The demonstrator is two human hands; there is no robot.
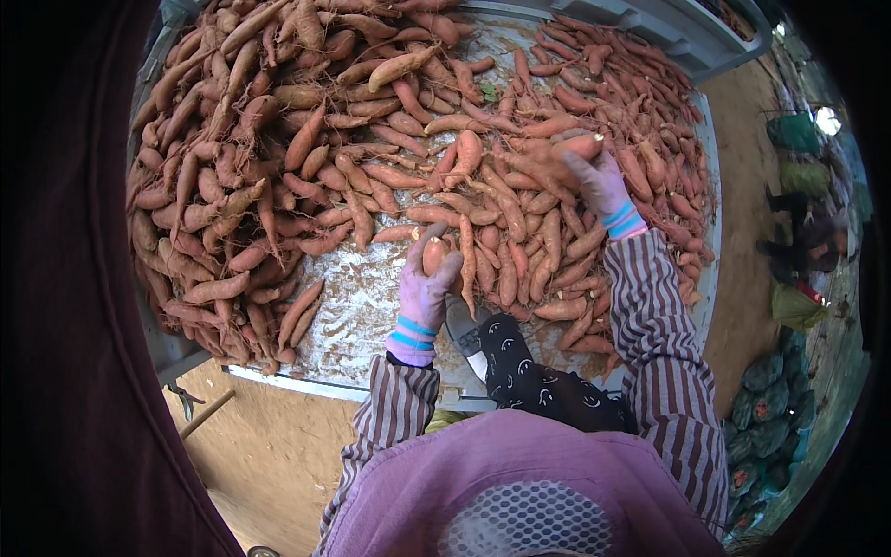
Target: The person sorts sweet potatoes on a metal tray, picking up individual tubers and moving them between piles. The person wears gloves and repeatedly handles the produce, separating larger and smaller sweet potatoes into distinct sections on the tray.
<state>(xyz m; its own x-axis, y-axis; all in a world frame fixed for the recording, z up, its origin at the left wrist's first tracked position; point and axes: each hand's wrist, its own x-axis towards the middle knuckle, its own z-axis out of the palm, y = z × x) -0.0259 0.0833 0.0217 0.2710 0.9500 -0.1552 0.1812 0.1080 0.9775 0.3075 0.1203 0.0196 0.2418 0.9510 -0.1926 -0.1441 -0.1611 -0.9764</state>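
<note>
My left hand (430, 282), in a light purple knit glove with a blue-striped cuff, grips a sweet potato (435, 255) just left of a heap of loose sweet potatoes (508, 275). My right hand (600, 182), gloved alike, is closed around another sweet potato (579, 147) with a pale cut end, over the right part of the heap. That hand looks slightly blurred. More sweet potatoes, many with hairy roots, form a tall pile (230, 167) at the left.
The metal truck bed (348, 306) has a raised side panel (626, 35) at the back. My bent leg (515, 362) in dark patterned trousers rests at its near edge. On the ground to the right are filled dark bags (762, 404), a green bag (797, 306) and a person (807, 237).
</note>
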